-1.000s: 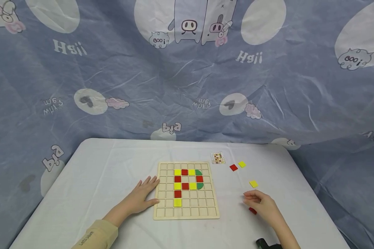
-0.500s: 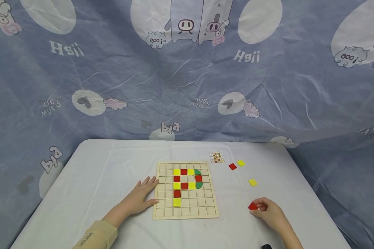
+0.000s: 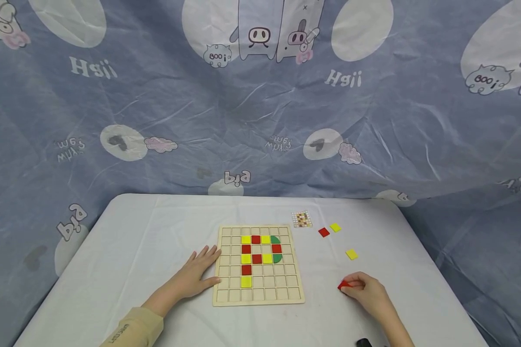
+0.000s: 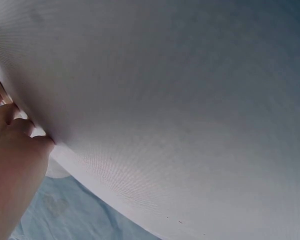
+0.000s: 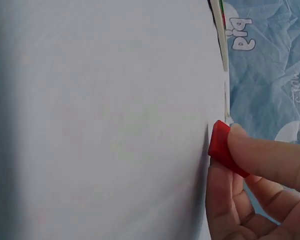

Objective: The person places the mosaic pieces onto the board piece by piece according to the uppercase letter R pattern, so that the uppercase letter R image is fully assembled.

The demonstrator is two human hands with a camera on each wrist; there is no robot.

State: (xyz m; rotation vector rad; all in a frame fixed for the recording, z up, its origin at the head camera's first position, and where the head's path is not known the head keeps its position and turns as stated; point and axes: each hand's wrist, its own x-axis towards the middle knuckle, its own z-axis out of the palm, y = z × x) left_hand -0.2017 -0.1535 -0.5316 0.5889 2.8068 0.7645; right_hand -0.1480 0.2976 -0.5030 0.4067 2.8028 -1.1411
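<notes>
A pale wooden grid board (image 3: 282, 294) lies in the middle of the table, with red, yellow and green tiles set in some of its squares. My left hand (image 3: 195, 274) rests flat at the board's left edge, fingers spread, fingertips and thumb touching it. To the right of the board, my right hand (image 3: 369, 291) pinches a red tile (image 3: 343, 285) between thumb and fingers, close to the tabletop. The right wrist view shows this red tile (image 5: 221, 145) tilted under the thumb. In the left wrist view only the left hand (image 4: 15, 145) and the board's edge show.
Loose on the white table (image 3: 182, 221) lie a yellow tile (image 3: 351, 254), another red tile (image 3: 323, 232) and a second yellow tile (image 3: 335, 227). A small pattern card (image 3: 302, 219) lies behind the board. A black object (image 3: 363, 342) shows by the right wrist. Patterned cloth (image 3: 243, 106) hangs behind.
My right hand took hold of the red tile from the table and has moved slightly left with it. My left hand stays at the board's edge.
</notes>
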